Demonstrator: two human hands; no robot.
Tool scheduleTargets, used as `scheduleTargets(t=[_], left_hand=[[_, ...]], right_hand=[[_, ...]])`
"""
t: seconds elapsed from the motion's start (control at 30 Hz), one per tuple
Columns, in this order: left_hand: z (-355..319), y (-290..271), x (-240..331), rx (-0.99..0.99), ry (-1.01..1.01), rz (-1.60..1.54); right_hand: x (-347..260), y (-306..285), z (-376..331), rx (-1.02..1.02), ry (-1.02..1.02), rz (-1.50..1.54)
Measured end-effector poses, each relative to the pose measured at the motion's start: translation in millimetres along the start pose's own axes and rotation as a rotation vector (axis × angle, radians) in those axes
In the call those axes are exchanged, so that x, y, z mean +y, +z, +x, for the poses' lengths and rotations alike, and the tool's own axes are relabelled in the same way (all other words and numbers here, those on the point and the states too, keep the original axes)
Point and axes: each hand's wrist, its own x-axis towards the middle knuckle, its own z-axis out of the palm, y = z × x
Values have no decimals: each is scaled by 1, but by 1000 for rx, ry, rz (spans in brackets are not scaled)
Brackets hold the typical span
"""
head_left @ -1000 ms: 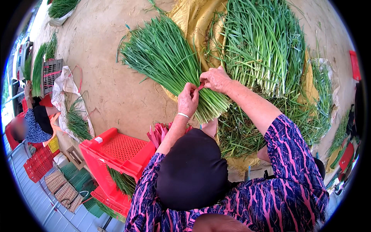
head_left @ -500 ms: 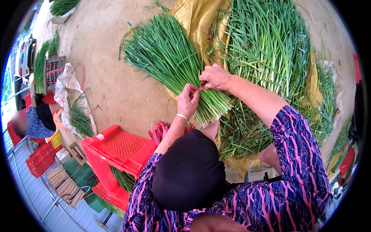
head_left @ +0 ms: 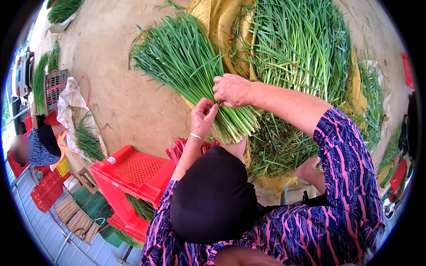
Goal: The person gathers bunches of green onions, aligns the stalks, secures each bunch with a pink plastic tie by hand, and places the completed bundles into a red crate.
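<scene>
far left: another person (head_left: 33,148) crouches by red crates (head_left: 46,193); a grey crate (head_left: 55,86) with greens stands above them, well apart from the work.
left foreground: red plastic crate (head_left: 133,170) sits just beside the worker's left elbow; a bunch of red ties (head_left: 179,148) lies near it, below the left wrist.
ground: bare concrete floor (head_left: 115,88), no tabletop here.
bundle: green chive bundle (head_left: 191,66) lies on the floor, tips fanned to upper left, cut ends (head_left: 239,126) pointing to lower right, right under both hands.
left hand (head_left: 203,117): raised from below, wrist bent, bracelet showing; fingers pinched against the bundle's stem end, seemingly on a thin red tie, too small to confirm.
right hand (head_left: 231,90): comes in from the right over the bundle, forearm nearly level; fingers curled and closed at the same spot, touching the left hand's fingertips.
step, my read: binding the stem end of the bundle; the tie looks mid-wrap, not knotted.
next move needs: tension kept on the tie while one hand cinches, stems kept squared so none slip out.
right: large loose heap of chives (head_left: 301,48) on a yellow sheet (head_left: 222,22), just beside the bundle.
far right: more greens (head_left: 370,102) along the sheet edge.
</scene>
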Motion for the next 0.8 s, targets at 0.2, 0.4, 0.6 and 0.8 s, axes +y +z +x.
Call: scheduleTargets(t=[0.2, 0.4, 0.6, 0.8], left_hand=[[5, 2, 2, 2, -16, 40], [6, 2, 8, 8, 5, 124], [8, 5, 10, 48, -23, 197], [6, 8, 11, 69, 50, 267]], right_hand=[[-1, 16, 4, 144, -34, -128], [5, 35, 0, 377, -94, -264], [2, 45, -7, 488, 40, -74], [-2, 46, -26, 552, 212, 211]])
